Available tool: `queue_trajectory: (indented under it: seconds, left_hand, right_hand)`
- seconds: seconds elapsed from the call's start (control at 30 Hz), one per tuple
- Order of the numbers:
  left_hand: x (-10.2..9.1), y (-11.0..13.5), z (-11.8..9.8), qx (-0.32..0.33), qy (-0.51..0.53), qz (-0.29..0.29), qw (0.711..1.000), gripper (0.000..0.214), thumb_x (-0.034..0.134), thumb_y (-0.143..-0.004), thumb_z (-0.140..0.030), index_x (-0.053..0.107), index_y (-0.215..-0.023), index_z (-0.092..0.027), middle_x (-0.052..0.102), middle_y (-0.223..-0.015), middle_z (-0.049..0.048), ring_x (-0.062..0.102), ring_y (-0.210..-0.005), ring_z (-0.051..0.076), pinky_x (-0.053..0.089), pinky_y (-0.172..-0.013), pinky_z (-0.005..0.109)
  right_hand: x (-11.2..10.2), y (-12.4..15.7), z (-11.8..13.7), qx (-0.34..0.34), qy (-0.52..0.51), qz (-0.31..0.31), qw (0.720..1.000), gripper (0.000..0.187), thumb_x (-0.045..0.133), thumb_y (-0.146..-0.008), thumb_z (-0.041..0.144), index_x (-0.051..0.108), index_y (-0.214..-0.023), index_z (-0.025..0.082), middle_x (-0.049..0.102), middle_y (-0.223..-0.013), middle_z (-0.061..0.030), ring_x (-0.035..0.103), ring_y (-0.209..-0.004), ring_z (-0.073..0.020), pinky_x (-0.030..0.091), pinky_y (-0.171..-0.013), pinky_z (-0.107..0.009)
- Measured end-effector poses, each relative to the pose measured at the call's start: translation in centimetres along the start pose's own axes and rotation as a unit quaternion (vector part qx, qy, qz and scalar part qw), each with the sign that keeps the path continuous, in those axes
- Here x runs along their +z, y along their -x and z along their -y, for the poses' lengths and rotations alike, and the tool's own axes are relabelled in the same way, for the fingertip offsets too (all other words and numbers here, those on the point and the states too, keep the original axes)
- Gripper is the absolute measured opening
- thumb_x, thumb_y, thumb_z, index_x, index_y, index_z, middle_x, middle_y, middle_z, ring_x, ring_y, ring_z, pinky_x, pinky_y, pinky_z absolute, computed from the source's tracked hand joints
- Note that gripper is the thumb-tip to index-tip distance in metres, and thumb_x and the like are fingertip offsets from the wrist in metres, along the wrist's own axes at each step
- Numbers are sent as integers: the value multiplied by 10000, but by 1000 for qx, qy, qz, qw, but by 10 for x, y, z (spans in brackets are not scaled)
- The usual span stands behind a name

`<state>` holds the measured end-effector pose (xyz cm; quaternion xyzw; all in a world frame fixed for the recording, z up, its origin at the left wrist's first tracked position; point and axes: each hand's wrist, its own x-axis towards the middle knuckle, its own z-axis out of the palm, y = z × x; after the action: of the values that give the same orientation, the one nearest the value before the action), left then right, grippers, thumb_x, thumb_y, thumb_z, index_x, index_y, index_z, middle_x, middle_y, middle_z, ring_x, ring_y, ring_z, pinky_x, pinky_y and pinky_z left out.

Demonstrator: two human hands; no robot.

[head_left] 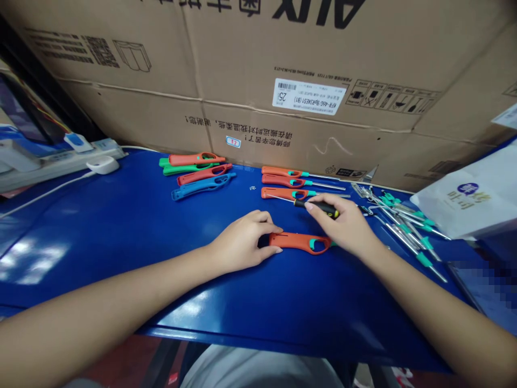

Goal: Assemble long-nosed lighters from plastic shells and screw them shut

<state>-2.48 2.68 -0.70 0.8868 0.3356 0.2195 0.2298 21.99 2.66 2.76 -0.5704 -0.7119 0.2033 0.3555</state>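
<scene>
An orange lighter handle (299, 242) with a teal trigger lies flat on the blue table (121, 237). My left hand (242, 240) pinches its left end between thumb and fingers. My right hand (343, 226) rests on its right end and grips a black-handled screwdriver (317, 207) with a yellow band, which points left. Just beyond them lie three assembled orange lighters (291, 183) with metal tubes.
Several empty handle shells (200, 171), orange, green, red and blue, lie at the back left. A heap of metal tubes with teal tips (404, 223) lies to the right, beside a white bag (472, 199). Large cardboard boxes (258, 75) wall the back. A power strip (60, 161) is far left.
</scene>
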Motion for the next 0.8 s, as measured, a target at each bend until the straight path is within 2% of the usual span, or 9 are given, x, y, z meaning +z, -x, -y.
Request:
queue_trajectory:
  seconds: [0.1, 0.2, 0.3, 0.4, 0.5, 0.6, 0.8]
  left_hand:
    - [1, 1, -1, 15, 6, 3, 1000, 363, 736, -893, -306, 712, -1223, -158, 665, -1084, 90, 618, -1041, 250, 523, -955, 413]
    - [4, 0, 1, 35, 16, 0, 999, 391, 733, -901, -340, 700, -1247, -159, 667, -1135, 96, 615, -1057, 247, 518, -965, 409]
    - [8, -1, 2, 47, 19, 6, 999, 439, 737, -895, -409, 697, -1259, -168, 665, -1153, 102, 614, -1059, 249, 517, -967, 412]
    - [9, -2, 1, 64, 15, 5, 998, 545, 752, -861, -489, 677, -1299, -174, 654, -1183, 112, 608, -1073, 254, 512, -983, 417]
    - [7, -1, -3, 64, 26, -2, 998, 520, 731, -888, -476, 667, -1310, -179, 656, -1186, 108, 609, -1079, 241, 507, -993, 404]
    - [5, 0, -7, 41, 63, -36, 997, 470, 754, -884, -417, 679, -1287, -188, 677, -1150, 87, 624, -1058, 214, 518, -961, 358]
    - [3, 0, -18, 2, 136, -110, 985, 229, 787, -857, -280, 756, -1063, -186, 742, -999, 29, 625, -810, 123, 511, -733, 236]
  right_hand:
    - [-17, 6, 8, 11, -26, -51, 998, 147, 691, -860, 365, 744, -874, 228, 720, -861, -45, 615, -737, -190, 471, -635, -305]
    - [-26, 14, 9, 36, -152, -97, 983, 168, 768, -819, 397, 752, -875, 239, 592, -647, 7, 487, -552, -129, 355, -486, -263]
    - [-23, 19, 7, 69, -313, -134, 938, 206, 818, -776, 399, 744, -836, 217, 467, -562, 50, 354, -457, -76, 259, -421, -239]
    - [-16, 20, 5, 110, -401, -135, 900, 264, 827, -763, 431, 736, -796, 185, 445, -566, 58, 354, -434, -50, 267, -411, -220]
    - [-11, 20, 4, 135, -437, -118, 881, 339, 818, -761, 504, 701, -780, 186, 470, -560, 54, 426, -436, -61, 328, -417, -211]
    - [-9, 21, 4, 145, -438, -108, 881, 394, 796, -771, 557, 674, -790, 183, 530, -554, 39, 467, -435, -76, 376, -429, -218]
    - [-5, 23, 4, 163, -449, -111, 872, 431, 811, -748, 573, 656, -801, 175, 536, -550, 46, 462, -405, -70, 360, -417, -212]
